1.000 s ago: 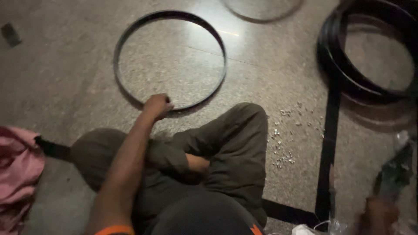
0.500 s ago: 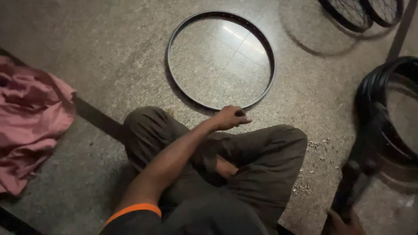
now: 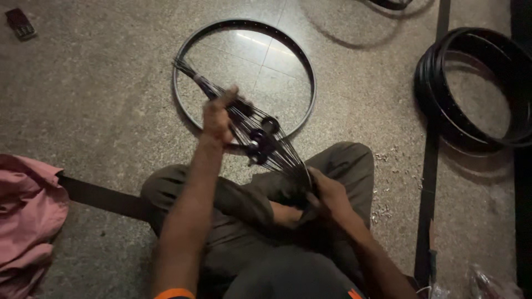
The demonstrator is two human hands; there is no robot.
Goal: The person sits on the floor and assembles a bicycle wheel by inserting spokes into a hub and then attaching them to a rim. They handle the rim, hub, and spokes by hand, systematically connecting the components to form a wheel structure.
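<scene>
Left hand (image 3: 217, 119) has its grip clenched round one end of a bundle of spokes (image 3: 244, 127) threaded through a hub (image 3: 260, 138); right hand (image 3: 327, 191) grasps the other end, above the lap. One rim (image 3: 191, 52) lies on the floor (image 3: 100, 99) just beyond, a stack of rims (image 3: 438, 99) to the right.

Small dark rectangular packet (image 3: 20, 23), floor, far upper left.

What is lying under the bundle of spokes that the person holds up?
Under the bundle of spokes lie the black rim and the stone floor. Part of the rim's near edge is covered by the spokes and left hand.
</scene>
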